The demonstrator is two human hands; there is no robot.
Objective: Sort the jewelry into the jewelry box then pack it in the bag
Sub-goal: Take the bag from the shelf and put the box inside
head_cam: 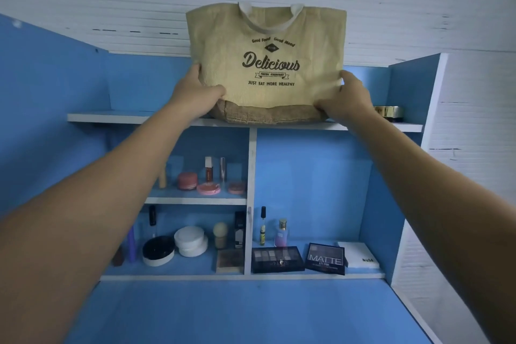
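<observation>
Hands first: your left hand [199, 91] grips the bag's lower left corner, your right hand [342, 98] pinches its lower right, both at full reach. The bag [268, 64] stands upright between them on the top shelf [111, 118], long axis running side to side, neither hand nearer. A gold-lidded jar [389, 113] sits just beside your right hand, so watch it. Cosmetics fill the lower shelves; the table [245, 313] lies below. No jewelry box in view.

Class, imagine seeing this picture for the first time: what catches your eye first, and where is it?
The tan bag printed "Delicious" stands on the top shelf, gripped at its lower corners by the left hand and the right hand. Below, makeup palettes lie in the blue cabinet's lower right compartment.
</observation>
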